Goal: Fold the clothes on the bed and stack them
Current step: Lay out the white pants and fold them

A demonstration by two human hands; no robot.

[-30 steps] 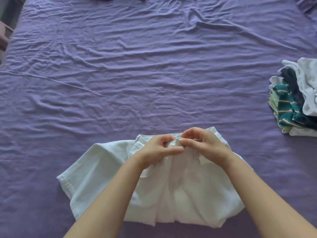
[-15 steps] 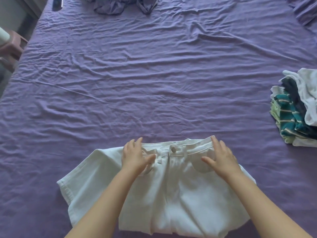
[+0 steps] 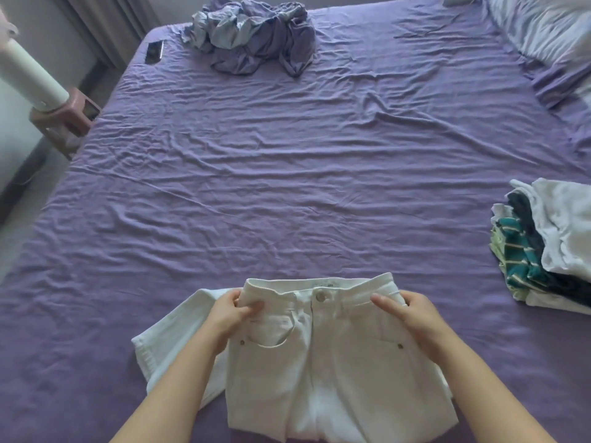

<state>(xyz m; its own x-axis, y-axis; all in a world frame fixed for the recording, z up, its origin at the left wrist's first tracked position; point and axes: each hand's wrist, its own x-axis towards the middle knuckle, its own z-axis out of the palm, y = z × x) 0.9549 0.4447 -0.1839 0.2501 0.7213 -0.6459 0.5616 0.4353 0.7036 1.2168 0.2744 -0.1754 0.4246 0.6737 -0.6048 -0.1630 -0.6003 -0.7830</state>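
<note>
White jeans [image 3: 323,356] lay between our hands, waistband held: left hand [image 3: 227,318] pinched one corner, right hand [image 3: 415,318] gripped the other. We judged even tension essential before folding lengthwise.

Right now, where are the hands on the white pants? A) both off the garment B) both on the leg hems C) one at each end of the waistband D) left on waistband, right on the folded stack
C: the left hand and right hand each pinch the waistband of the white pants, one on either side of the front button; the folded stack lies untouched at the right.
</note>
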